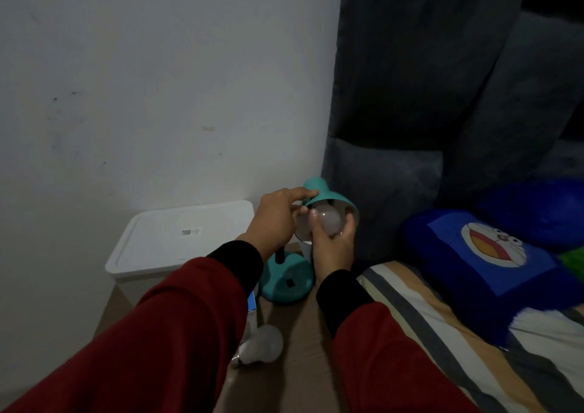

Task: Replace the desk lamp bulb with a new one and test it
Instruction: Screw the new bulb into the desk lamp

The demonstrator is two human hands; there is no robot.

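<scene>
A teal desk lamp stands on a brown surface, its round base (pixel 286 281) behind my forearms and its shade (pixel 325 196) tilted toward me. My left hand (pixel 278 220) grips the rim and neck of the shade. My right hand (pixel 331 245) is closed around a white bulb (pixel 328 221) that sits inside the shade. The bulb is unlit. Its socket end is hidden by the shade. A second white bulb (pixel 264 343) lies loose on the brown surface, partly under my left sleeve.
A white lidded box (pixel 186 239) stands against the wall to the left. A blue-and-white carton (pixel 251 305) peeks out beside my left sleeve. To the right lie a striped bed sheet (pixel 442 333), a blue cartoon pillow (pixel 493 254) and a dark padded headboard (pixel 410 96).
</scene>
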